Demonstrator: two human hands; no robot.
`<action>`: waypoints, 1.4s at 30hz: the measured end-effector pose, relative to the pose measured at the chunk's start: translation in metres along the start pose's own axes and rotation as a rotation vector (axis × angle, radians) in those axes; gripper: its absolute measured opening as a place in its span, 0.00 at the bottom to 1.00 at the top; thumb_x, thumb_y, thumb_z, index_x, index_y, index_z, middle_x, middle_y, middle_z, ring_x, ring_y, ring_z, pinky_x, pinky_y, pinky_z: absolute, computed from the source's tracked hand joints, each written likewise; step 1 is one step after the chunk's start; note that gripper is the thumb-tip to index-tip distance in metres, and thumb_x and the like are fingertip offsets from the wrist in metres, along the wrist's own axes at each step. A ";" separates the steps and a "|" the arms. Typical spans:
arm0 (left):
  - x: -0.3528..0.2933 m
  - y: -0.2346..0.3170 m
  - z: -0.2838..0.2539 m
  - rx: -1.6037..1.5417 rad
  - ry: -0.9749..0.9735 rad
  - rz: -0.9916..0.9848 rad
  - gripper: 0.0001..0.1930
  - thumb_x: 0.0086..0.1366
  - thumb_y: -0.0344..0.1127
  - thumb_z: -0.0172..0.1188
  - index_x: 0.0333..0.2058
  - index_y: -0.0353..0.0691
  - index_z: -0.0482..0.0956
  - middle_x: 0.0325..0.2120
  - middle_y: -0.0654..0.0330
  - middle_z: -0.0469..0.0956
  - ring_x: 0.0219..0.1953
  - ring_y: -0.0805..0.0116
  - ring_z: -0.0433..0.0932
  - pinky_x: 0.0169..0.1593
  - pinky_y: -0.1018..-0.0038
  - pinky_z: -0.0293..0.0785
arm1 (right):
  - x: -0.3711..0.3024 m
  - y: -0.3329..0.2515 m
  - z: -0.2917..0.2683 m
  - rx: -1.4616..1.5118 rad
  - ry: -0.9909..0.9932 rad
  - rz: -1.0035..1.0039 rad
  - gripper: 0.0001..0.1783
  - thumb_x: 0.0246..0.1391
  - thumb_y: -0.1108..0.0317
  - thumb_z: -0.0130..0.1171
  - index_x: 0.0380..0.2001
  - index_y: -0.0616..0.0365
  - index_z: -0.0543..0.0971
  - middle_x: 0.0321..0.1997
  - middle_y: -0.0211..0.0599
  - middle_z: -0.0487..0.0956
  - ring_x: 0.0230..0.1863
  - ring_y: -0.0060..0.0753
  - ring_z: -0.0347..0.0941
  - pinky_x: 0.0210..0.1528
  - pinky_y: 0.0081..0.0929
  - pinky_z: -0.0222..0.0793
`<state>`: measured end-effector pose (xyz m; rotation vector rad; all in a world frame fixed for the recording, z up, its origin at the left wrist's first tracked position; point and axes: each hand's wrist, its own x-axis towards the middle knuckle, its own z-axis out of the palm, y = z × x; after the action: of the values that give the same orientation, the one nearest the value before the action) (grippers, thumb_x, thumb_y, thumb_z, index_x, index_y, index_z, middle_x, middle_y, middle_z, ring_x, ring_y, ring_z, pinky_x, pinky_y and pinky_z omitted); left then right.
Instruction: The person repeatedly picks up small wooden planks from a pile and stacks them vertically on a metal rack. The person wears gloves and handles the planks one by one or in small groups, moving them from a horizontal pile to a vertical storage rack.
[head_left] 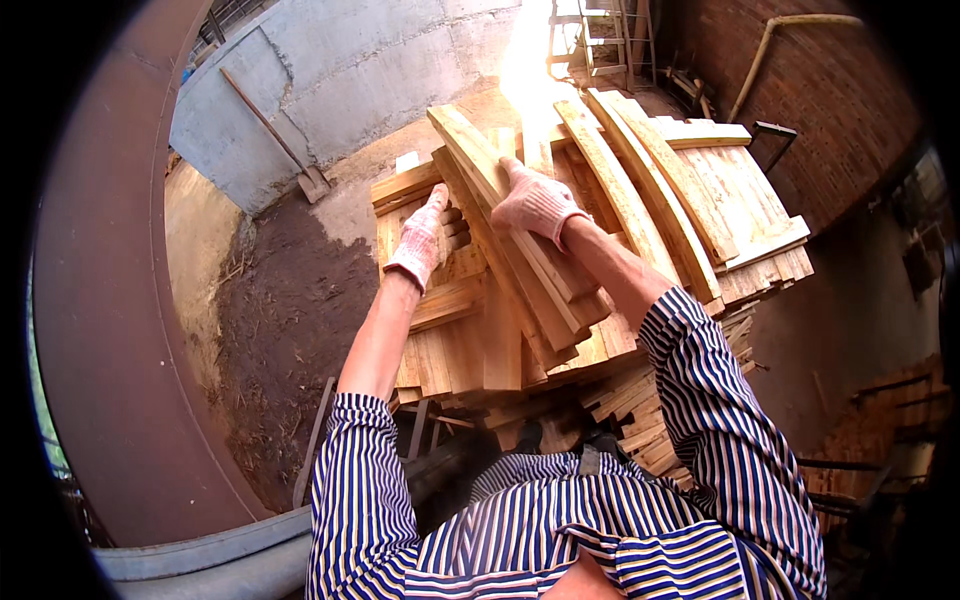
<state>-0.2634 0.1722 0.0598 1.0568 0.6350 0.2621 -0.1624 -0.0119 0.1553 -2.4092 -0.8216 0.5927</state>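
Observation:
My right hand (537, 203), in a pale knit work glove, is closed over the upper end of a pale wooden plank (468, 150). This plank lies slanted on top of other wooden boards (535, 315), their lower ends fanned out toward me. Left of these boards is my left hand (420, 235), also gloved, its thumb pointing up and its fingers apart from it, stretched toward the boards' left side. Whether those fingertips touch the wood is hard to see. Under both hands stands a stack of cut timber (440, 365).
Several long curved planks (640, 190) lie on the stack's right side. A shovel (265, 125) leans against a grey wall (340, 75). At the left rises a broad brown metal beam (115, 290). More wood pieces (650, 440) lie below the stack, and a brick wall (820, 100) stands far right.

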 end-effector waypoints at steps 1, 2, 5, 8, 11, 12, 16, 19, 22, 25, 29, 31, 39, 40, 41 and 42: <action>0.005 0.001 0.002 -0.012 0.042 -0.026 0.29 0.69 0.58 0.62 0.56 0.40 0.75 0.46 0.50 0.80 0.42 0.52 0.82 0.44 0.52 0.83 | -0.003 -0.004 -0.005 0.024 0.006 -0.009 0.56 0.35 0.60 0.70 0.72 0.49 0.62 0.55 0.54 0.81 0.54 0.53 0.80 0.57 0.40 0.76; 0.007 0.001 0.002 -0.025 0.084 -0.051 0.29 0.69 0.58 0.63 0.56 0.40 0.76 0.46 0.49 0.80 0.41 0.52 0.82 0.44 0.52 0.83 | -0.008 -0.008 -0.008 0.093 0.024 -0.018 0.55 0.31 0.61 0.72 0.68 0.55 0.65 0.52 0.56 0.82 0.52 0.56 0.81 0.54 0.44 0.77; 0.009 -0.012 0.026 0.153 0.162 0.054 0.40 0.65 0.60 0.67 0.66 0.37 0.70 0.61 0.45 0.73 0.55 0.52 0.78 0.56 0.57 0.78 | 0.004 0.008 -0.015 0.074 0.094 0.014 0.55 0.31 0.59 0.71 0.69 0.52 0.65 0.51 0.53 0.83 0.50 0.51 0.82 0.52 0.42 0.77; 0.012 -0.013 0.051 0.375 0.218 -0.043 0.55 0.56 0.68 0.71 0.70 0.31 0.62 0.71 0.43 0.62 0.72 0.50 0.60 0.72 0.59 0.57 | -0.008 0.011 -0.034 0.041 0.147 0.023 0.56 0.34 0.59 0.68 0.73 0.42 0.60 0.53 0.51 0.82 0.51 0.51 0.82 0.52 0.42 0.77; 0.016 -0.018 0.072 0.537 0.351 0.093 0.47 0.57 0.52 0.74 0.64 0.29 0.57 0.65 0.39 0.67 0.63 0.45 0.70 0.65 0.53 0.68 | -0.014 0.031 -0.042 -0.159 0.239 0.152 0.52 0.45 0.67 0.62 0.76 0.37 0.55 0.54 0.48 0.80 0.47 0.45 0.81 0.43 0.46 0.80; 0.036 -0.026 0.048 0.471 0.348 0.135 0.39 0.59 0.42 0.74 0.58 0.30 0.59 0.62 0.40 0.71 0.56 0.45 0.76 0.58 0.55 0.77 | -0.016 0.032 -0.042 -0.226 0.221 0.210 0.50 0.48 0.65 0.64 0.75 0.34 0.56 0.60 0.50 0.77 0.55 0.49 0.77 0.52 0.48 0.77; 0.060 -0.033 0.041 0.036 0.029 -0.003 0.37 0.51 0.29 0.79 0.55 0.26 0.66 0.46 0.42 0.81 0.43 0.52 0.84 0.44 0.59 0.86 | 0.004 0.133 -0.035 -0.474 0.301 0.334 0.41 0.53 0.66 0.65 0.70 0.44 0.63 0.65 0.57 0.71 0.65 0.57 0.70 0.59 0.57 0.72; 0.029 -0.009 0.062 0.151 -0.129 -0.153 0.16 0.63 0.35 0.71 0.46 0.33 0.84 0.39 0.52 0.86 0.38 0.59 0.86 0.43 0.62 0.87 | 0.004 0.155 -0.021 -0.747 0.779 0.089 0.33 0.54 0.70 0.60 0.65 0.54 0.70 0.70 0.60 0.66 0.68 0.57 0.67 0.66 0.57 0.64; 0.020 0.018 0.002 -0.070 -0.072 -0.224 0.12 0.63 0.38 0.72 0.35 0.37 0.82 0.29 0.53 0.86 0.27 0.61 0.86 0.30 0.68 0.87 | 0.003 0.076 0.006 -0.335 0.237 0.098 0.42 0.65 0.53 0.58 0.77 0.43 0.53 0.71 0.51 0.66 0.69 0.51 0.67 0.63 0.56 0.69; 0.025 0.048 -0.020 -0.092 -0.238 -0.275 0.12 0.63 0.38 0.71 0.36 0.36 0.82 0.29 0.53 0.86 0.28 0.61 0.87 0.33 0.66 0.89 | 0.011 0.078 0.033 -0.067 0.240 0.209 0.54 0.59 0.38 0.61 0.78 0.44 0.46 0.66 0.52 0.68 0.65 0.53 0.70 0.55 0.58 0.73; 0.039 0.029 -0.086 0.462 0.070 0.023 0.32 0.64 0.46 0.71 0.59 0.31 0.73 0.47 0.43 0.84 0.44 0.57 0.85 0.48 0.60 0.83 | 0.031 0.058 0.071 0.150 0.276 0.255 0.57 0.55 0.36 0.64 0.78 0.45 0.46 0.65 0.60 0.68 0.61 0.61 0.74 0.55 0.59 0.73; 0.030 0.020 -0.076 1.139 0.450 0.305 0.41 0.63 0.52 0.70 0.68 0.35 0.66 0.59 0.39 0.76 0.60 0.49 0.77 0.61 0.57 0.73 | 0.034 0.058 0.066 0.160 0.250 0.236 0.57 0.54 0.37 0.66 0.78 0.42 0.47 0.66 0.60 0.67 0.62 0.62 0.74 0.57 0.59 0.72; -0.008 0.020 -0.068 1.435 0.502 0.042 0.38 0.50 0.49 0.77 0.54 0.34 0.70 0.41 0.46 0.84 0.40 0.54 0.86 0.47 0.60 0.82 | 0.014 0.030 0.021 0.268 0.187 0.153 0.53 0.50 0.48 0.66 0.76 0.48 0.54 0.54 0.55 0.83 0.53 0.49 0.81 0.58 0.40 0.73; -0.008 0.020 -0.069 1.430 0.515 0.022 0.39 0.50 0.49 0.78 0.53 0.34 0.70 0.41 0.46 0.84 0.41 0.54 0.86 0.47 0.60 0.82 | 0.008 0.018 0.031 0.247 0.182 0.169 0.54 0.50 0.49 0.66 0.76 0.48 0.53 0.54 0.55 0.82 0.55 0.48 0.81 0.59 0.40 0.73; -0.003 0.018 -0.059 1.418 0.505 0.013 0.39 0.49 0.49 0.78 0.53 0.33 0.70 0.42 0.45 0.84 0.41 0.54 0.86 0.47 0.60 0.81 | 0.007 0.020 0.043 0.272 0.141 0.175 0.57 0.53 0.48 0.66 0.78 0.48 0.47 0.63 0.60 0.73 0.58 0.55 0.78 0.60 0.45 0.73; 0.002 0.015 -0.046 1.409 0.492 0.006 0.39 0.49 0.49 0.78 0.53 0.33 0.70 0.42 0.44 0.84 0.42 0.54 0.86 0.46 0.60 0.81 | 0.007 0.021 0.060 0.210 0.145 0.213 0.58 0.55 0.47 0.67 0.78 0.48 0.43 0.69 0.63 0.65 0.61 0.60 0.76 0.60 0.49 0.74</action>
<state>-0.2884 0.2138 0.0565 2.3741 1.3243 0.0347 -0.1810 -0.0015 0.0948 -2.3283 -0.4231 0.5469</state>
